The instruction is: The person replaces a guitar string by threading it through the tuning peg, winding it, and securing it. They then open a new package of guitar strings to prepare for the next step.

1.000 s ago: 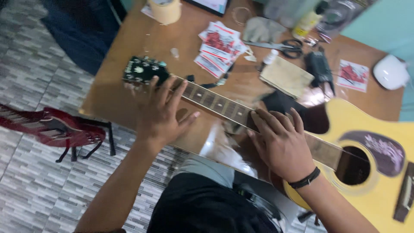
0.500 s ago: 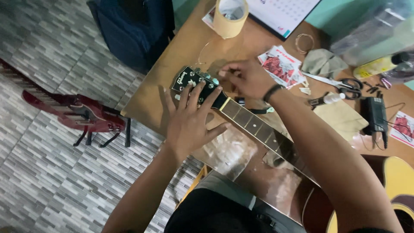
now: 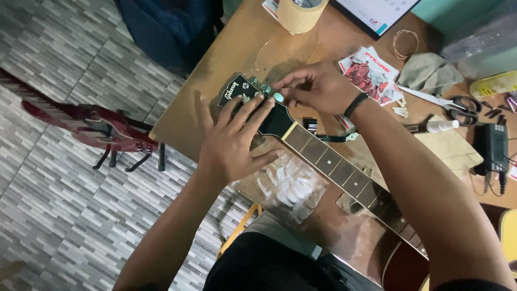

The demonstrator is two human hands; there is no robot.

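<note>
An acoustic guitar lies across a brown wooden table [image 3: 215,81], its dark neck [image 3: 339,170] running down to the right. My left hand [image 3: 234,143] rests flat on the black headstock [image 3: 242,94], fingers spread over it. My right hand [image 3: 318,86], with a black band on the wrist, reaches over the neck and pinches a pale green tuning peg [image 3: 278,97] on the headstock's far side. A thin wire string [image 3: 269,51] curves over the table just beyond the headstock.
A roll of tan tape [image 3: 300,13], string packets [image 3: 371,73], a grey cloth [image 3: 431,73], scissors [image 3: 458,105], a small white bottle [image 3: 439,126] and a black device [image 3: 493,148] lie on the table. A red electric guitar [image 3: 91,126] lies on the tiled floor at left, and a dark bag [image 3: 167,29] stands beside the table.
My right hand left the fretboard and went to the headstock's tuning pegs. My left hand slid up onto the headstock. The view shifted toward the headstock end of the guitar.
</note>
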